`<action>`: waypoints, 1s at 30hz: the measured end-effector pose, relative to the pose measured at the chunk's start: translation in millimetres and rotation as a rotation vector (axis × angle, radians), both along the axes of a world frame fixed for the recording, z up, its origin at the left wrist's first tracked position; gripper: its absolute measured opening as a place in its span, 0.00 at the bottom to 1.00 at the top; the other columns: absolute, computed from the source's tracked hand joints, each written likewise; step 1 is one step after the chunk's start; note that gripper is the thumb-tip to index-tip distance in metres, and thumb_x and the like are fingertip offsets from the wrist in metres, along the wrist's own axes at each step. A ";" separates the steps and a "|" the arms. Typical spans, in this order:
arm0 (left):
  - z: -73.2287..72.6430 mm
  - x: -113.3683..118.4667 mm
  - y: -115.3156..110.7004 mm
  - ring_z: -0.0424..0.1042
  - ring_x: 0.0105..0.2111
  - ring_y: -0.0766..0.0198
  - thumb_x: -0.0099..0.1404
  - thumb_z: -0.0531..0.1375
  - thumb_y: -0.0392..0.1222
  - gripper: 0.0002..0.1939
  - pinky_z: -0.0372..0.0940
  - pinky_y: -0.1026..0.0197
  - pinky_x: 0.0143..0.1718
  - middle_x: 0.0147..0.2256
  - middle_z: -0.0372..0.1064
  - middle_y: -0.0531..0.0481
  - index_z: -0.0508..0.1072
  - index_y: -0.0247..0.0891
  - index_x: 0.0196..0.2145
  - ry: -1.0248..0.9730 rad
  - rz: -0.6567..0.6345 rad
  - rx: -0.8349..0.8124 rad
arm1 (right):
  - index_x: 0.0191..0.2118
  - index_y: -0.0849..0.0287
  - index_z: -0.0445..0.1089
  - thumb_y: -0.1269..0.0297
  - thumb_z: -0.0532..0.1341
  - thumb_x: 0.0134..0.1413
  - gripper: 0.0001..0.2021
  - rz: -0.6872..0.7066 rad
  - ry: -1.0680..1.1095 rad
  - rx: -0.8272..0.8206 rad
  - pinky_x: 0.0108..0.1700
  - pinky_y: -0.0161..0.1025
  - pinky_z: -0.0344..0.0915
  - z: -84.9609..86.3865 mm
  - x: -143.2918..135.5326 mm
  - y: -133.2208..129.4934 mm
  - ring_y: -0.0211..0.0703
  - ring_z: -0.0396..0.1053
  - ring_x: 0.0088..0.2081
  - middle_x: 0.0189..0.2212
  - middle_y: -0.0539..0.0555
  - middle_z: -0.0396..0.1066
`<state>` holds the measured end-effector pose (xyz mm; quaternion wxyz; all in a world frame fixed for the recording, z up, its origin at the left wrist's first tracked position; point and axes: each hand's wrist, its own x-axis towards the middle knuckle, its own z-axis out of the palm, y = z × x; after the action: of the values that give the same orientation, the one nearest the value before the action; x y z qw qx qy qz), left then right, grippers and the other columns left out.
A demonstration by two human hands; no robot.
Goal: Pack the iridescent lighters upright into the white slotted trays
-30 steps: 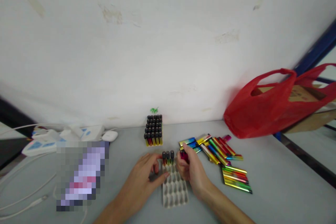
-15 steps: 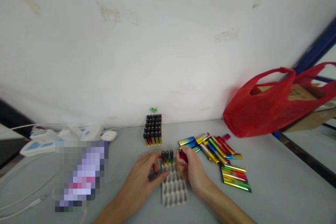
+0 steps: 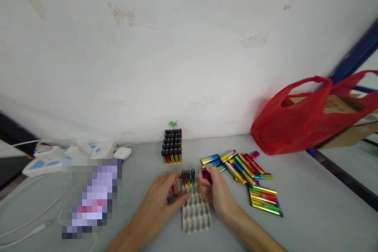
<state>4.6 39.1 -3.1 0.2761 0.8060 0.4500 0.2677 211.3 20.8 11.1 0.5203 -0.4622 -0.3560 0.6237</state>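
Note:
A pale tray (image 3: 197, 214) with rows of oval slots lies on the table before me. Three black-topped lighters (image 3: 188, 177) stand upright in its far row. My left hand (image 3: 162, 195) is at the tray's left side, its thumb over the slots and a fingertip by the leftmost standing lighter; its other fingers curl at the edge. Above the tray's right side, my right hand (image 3: 217, 193) is closed around a purple-red lighter (image 3: 206, 174), mostly hidden by the fingers. Farther back, a full block of upright lighters (image 3: 172, 145) stands by the wall.
Loose metallic lighters (image 3: 242, 167) are heaped to the right, with more in a small pile (image 3: 265, 201) nearer me. A red plastic bag (image 3: 295, 126) holding cardboard stands at back right. On the left are a power strip (image 3: 44, 163), white cables and a pixelated object (image 3: 96, 201).
Almost nothing differs. Both hands keep their places, and the right hand still holds the purple-red lighter above the tray.

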 end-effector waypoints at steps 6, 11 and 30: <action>2.0 0.4 -0.2 0.74 0.37 0.52 0.73 0.70 0.49 0.13 0.66 0.55 0.40 0.35 0.73 0.52 0.72 0.43 0.37 0.001 0.012 -0.010 | 0.28 0.52 0.62 0.21 0.60 0.60 0.35 0.011 0.022 0.049 0.23 0.37 0.40 9.9 11.0 3.8 0.36 0.42 0.21 0.20 0.42 0.49; 1.6 1.1 0.6 0.73 0.37 0.52 0.72 0.71 0.48 0.14 0.66 0.55 0.40 0.35 0.72 0.52 0.71 0.43 0.36 -0.006 0.003 -0.010 | 0.45 0.52 0.73 0.35 0.58 0.75 0.24 -0.026 -0.274 0.265 0.33 0.41 0.63 18.9 24.9 4.3 0.45 0.67 0.27 0.26 0.47 0.68; 4.7 0.7 0.4 0.74 0.38 0.52 0.73 0.70 0.48 0.11 0.65 0.56 0.40 0.35 0.73 0.52 0.72 0.44 0.37 0.013 -0.002 -0.031 | 0.47 0.56 0.82 0.53 0.70 0.72 0.12 0.065 -0.417 0.386 0.49 0.42 0.68 18.2 50.7 16.7 0.51 0.76 0.44 0.42 0.54 0.83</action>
<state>5.4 39.6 1.6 0.2858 0.8038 0.4549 0.2553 262.0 37.4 29.3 0.4939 -0.4612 -0.5820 0.4523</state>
